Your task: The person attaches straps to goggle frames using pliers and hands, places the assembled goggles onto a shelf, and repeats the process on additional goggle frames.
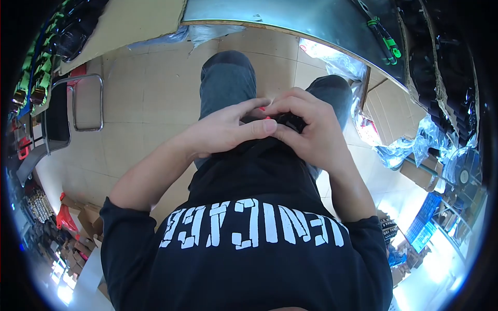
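My left hand [228,127] and my right hand [311,119] meet above my lap, in the middle of the head view. Between them is a small glossy black part [293,122], mostly covered by my fingers. My right hand is curled around it, thumb and fingertips closed on it. The left thumb presses at its near side, with the left fingers bent behind. Small spots of red show between the fingertips; what they belong to I cannot make out.
Ahead of my knees is a metal-topped table [306,15], with green-and-black-handled pliers [386,41] at its right. Cardboard [129,26] covers the left side. Black parts fill trays [451,78] at right. A metal-framed chair [57,119] stands left; plastic wrap [399,150] hangs right.
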